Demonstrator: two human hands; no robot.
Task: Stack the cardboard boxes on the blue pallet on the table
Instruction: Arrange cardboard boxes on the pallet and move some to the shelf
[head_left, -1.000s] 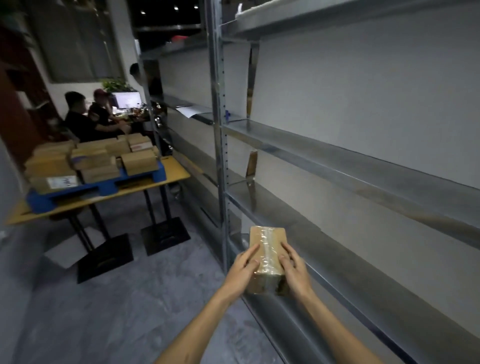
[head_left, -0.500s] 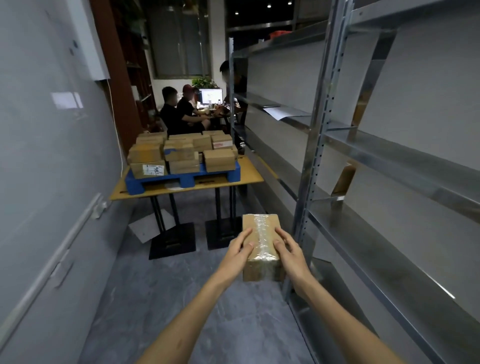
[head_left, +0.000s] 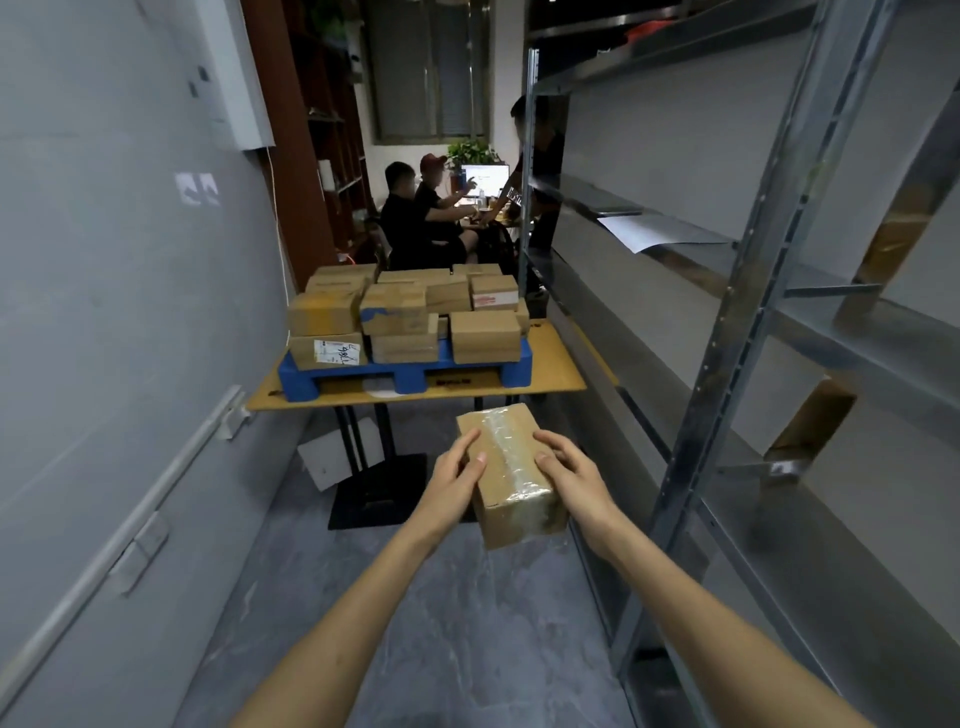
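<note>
I hold a small taped cardboard box (head_left: 511, 475) in front of me over the floor, my left hand (head_left: 457, 478) on its left side and my right hand (head_left: 569, 473) on its right side. Straight ahead stands a yellow-topped table (head_left: 556, 382) carrying the blue pallet (head_left: 405, 374). Several cardboard boxes (head_left: 405, 312) are stacked on the pallet in two layers; the front right box (head_left: 485, 336) sits one high.
A tall grey metal shelving unit (head_left: 727, 322) runs along the right, its upright close to my right arm. A grey wall (head_left: 104, 312) closes the left side. Black table bases (head_left: 379, 488) stand on the floor ahead. People sit at a desk with a monitor (head_left: 485, 179) beyond the table.
My view has swung left from the shelving toward the table, which now lies straight ahead and nearer. Both hands still carry the box, now clear of the shelf.
</note>
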